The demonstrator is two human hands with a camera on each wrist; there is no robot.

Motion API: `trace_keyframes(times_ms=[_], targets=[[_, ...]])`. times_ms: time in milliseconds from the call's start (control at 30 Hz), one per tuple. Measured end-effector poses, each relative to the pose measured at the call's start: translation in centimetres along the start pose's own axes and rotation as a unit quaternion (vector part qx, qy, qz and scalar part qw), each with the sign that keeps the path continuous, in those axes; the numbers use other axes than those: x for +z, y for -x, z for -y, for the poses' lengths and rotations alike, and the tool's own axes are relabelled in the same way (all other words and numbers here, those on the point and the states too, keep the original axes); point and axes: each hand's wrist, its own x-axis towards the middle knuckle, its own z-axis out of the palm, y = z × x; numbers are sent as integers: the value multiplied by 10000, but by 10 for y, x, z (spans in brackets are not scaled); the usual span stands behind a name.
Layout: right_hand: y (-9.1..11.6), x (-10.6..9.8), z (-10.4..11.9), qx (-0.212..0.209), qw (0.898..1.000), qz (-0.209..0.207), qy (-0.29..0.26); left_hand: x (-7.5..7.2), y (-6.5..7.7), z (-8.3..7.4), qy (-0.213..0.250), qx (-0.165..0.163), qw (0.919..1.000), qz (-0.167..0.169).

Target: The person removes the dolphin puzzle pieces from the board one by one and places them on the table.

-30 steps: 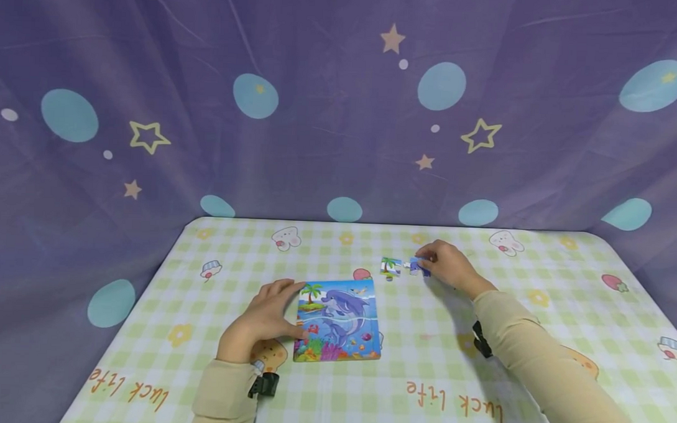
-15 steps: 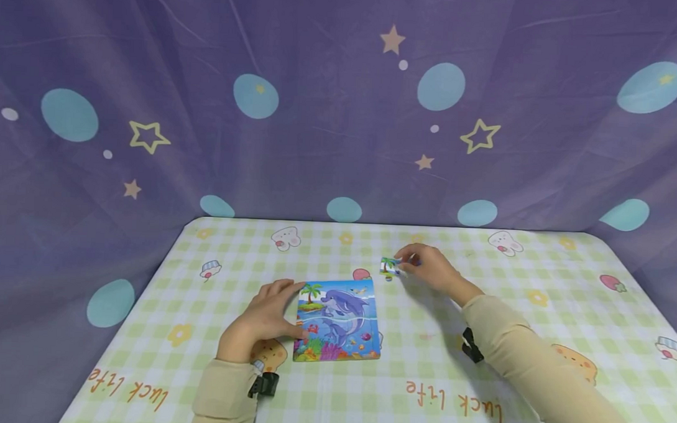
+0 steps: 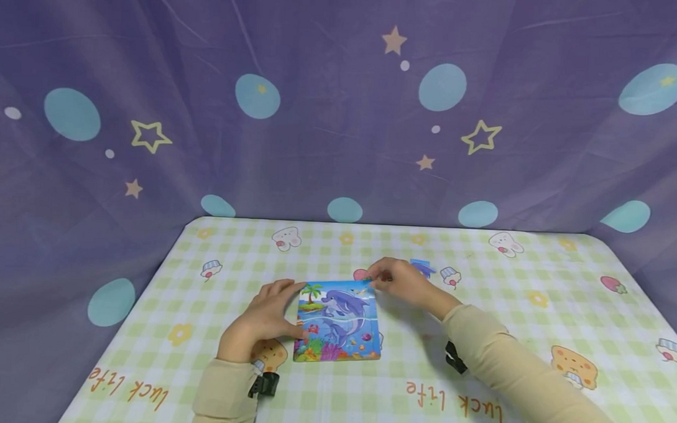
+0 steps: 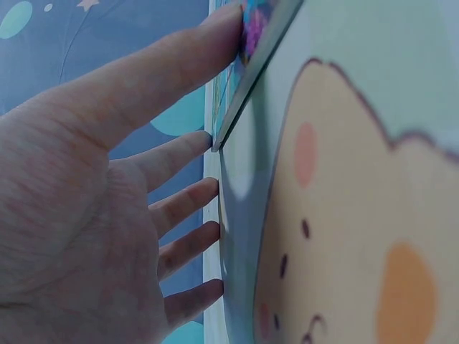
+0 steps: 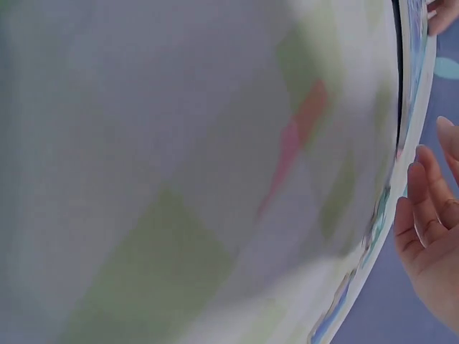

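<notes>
A square board (image 3: 340, 320) printed with dolphins, a palm tree and coral lies flat on the tablecloth. My left hand (image 3: 262, 311) rests along its left side, thumb on the edge of the picture and index finger near the far left corner. In the left wrist view the other fingers are straight and spread. My right hand (image 3: 403, 281) is at the board's far right corner, fingertips over that corner. A blue puzzle piece (image 3: 422, 268) lies on the cloth just beyond the right hand. The right wrist view shows a greenish piece (image 5: 376, 222) beside the fingers.
Everything lies on a green checked tablecloth (image 3: 513, 336) with printed cartoons and lettering. A purple curtain (image 3: 340, 162) with stars and blue ovals hangs behind the table's far edge. Dark camera mounts (image 3: 263, 384) sit at both wrists.
My right hand has left the blue piece and moved left and toward me to the board's corner. It now covers the palm tree piece in the head view. The left hand stays put.
</notes>
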Motion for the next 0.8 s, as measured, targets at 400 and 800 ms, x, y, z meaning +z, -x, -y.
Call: trace_keyframes(times_ms=[400,800], targets=[[-1,18,11,-320,9980,372,393,2,-2,-1,15,-10,10000,29],[-1,25,20,-7,9955,634,704,-1,2,-2,-1,4,10000,72]])
